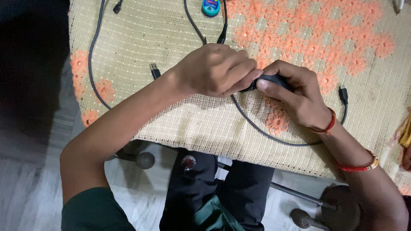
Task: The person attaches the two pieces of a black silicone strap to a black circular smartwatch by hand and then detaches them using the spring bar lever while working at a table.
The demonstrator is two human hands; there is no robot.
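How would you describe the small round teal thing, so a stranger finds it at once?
Look at the woven beige table mat with orange flowers, at its far edge. There, between two black cables, lies the small round container. It alone is teal; everything nearby is black.

We see soft, even daylight, fairly bright over the woven table cover (162, 38), no hard glare. Light seems to come from the upper right; the top left corner drops to near black. Faint shadows sit under the left hand (214, 70) and right hand (295, 96), soft-edged. We note the hands and the black cable (257, 128) are sharp, weave texture readable. The marble floor (25, 188) below the table edge looks softer and dimmer, slightly out of focus. We find mild wide-angle stretch at the frame edges, forearms enlarged at the bottom corners. No motion blur visible.
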